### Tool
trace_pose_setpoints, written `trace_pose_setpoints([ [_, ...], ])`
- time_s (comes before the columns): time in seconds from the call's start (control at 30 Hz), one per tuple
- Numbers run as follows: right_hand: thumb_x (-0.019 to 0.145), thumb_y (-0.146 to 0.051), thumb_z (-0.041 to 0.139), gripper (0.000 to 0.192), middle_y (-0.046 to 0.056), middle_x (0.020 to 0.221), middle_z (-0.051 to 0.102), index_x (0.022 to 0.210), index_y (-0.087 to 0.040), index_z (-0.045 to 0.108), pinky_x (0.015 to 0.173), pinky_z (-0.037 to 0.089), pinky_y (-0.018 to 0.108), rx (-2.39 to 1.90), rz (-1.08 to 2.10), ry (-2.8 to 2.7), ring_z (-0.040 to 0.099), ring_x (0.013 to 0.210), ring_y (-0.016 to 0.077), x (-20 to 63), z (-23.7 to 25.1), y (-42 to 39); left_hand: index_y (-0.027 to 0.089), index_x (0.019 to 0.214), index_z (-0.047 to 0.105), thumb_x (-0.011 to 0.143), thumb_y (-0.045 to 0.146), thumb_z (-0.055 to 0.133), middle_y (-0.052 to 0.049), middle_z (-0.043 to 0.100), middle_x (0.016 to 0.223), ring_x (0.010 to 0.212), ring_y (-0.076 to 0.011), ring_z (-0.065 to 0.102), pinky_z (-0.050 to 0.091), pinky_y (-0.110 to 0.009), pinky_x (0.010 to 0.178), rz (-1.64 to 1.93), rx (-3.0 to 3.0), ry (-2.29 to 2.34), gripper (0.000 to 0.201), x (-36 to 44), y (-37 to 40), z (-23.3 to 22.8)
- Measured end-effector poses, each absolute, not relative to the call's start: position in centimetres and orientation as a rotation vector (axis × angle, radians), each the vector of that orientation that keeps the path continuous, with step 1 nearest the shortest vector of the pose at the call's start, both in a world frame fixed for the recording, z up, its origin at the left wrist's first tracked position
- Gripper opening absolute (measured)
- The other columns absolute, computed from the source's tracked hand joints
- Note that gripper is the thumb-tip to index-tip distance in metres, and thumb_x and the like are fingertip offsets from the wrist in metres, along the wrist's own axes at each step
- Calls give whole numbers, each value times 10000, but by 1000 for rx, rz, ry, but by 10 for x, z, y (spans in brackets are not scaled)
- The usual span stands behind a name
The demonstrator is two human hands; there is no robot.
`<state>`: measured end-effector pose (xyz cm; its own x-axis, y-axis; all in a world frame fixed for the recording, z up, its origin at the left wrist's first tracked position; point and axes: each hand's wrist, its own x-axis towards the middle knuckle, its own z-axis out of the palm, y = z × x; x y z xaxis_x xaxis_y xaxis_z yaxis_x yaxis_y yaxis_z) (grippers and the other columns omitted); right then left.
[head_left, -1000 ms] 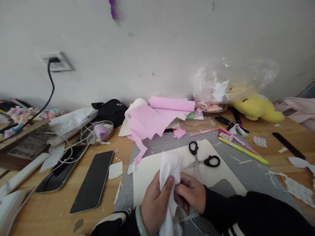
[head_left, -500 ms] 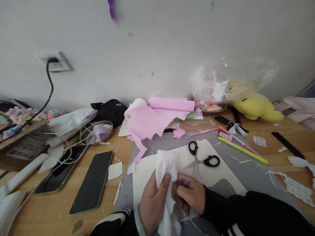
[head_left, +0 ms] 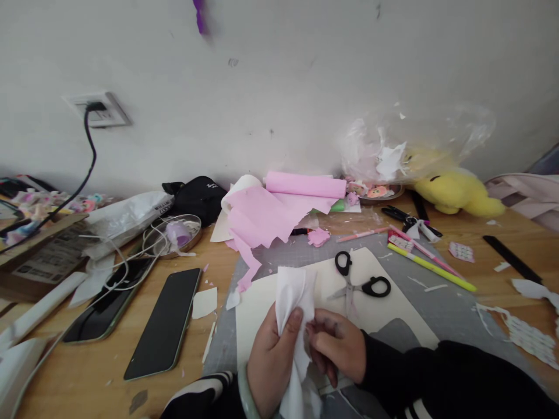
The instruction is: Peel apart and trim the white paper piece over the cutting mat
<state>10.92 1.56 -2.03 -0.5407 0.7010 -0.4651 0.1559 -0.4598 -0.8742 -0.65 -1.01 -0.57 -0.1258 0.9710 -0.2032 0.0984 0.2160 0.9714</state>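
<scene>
Shifted slightly toward nine o'clock since a second ago, the folded, soft-looking white sheet (head_left: 296,285) is gripped by the left hand (head_left: 271,356); right hand (head_left: 343,344) fingers curl narrowly at its three-o'clock edge, hold unclear. Black-handled metal scissors (head_left: 365,287) lie at two o'clock.

Hidden, cropped, unreadable
The bare left hand (head_left: 271,362) has its fingers hidden behind a soft white sheet (head_left: 293,291), cropped below; a black fabric pouch's (head_left: 198,202) white lettering (head_left: 214,185) is too small.

One head-worn view, forward and down, close over the desk (head_left: 78,384), toward the facing wall (head_left: 279,87).
</scene>
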Motion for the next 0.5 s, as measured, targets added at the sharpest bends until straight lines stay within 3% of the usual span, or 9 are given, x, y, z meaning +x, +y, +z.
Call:
trace_pose_setpoints([
  [0.17, 580, -207, 348, 211, -91, 340, 425, 778, -154, 402, 228, 259, 142, -1195, 2062, -1314, 310, 214, 46, 109, -17, 18, 166, 1044, 472, 758, 341, 422, -42, 578, 949, 763, -166, 535, 388, -266, 731, 993, 1131, 1409, 339, -6, -8, -5],
  [0.5, 581, -167, 312, 299, -84, 340, 442, 847, -135, 443, 233, 270, 138, -1185, 2093, -1293, 318, 213, 48, 111, -22, 17, 155, 1029, 475, 767, 332, 408, -51, 581, 922, 819, -186, 523, 393, -276, 727, 986, 1155, 1354, 323, -5, -10, -8],
])
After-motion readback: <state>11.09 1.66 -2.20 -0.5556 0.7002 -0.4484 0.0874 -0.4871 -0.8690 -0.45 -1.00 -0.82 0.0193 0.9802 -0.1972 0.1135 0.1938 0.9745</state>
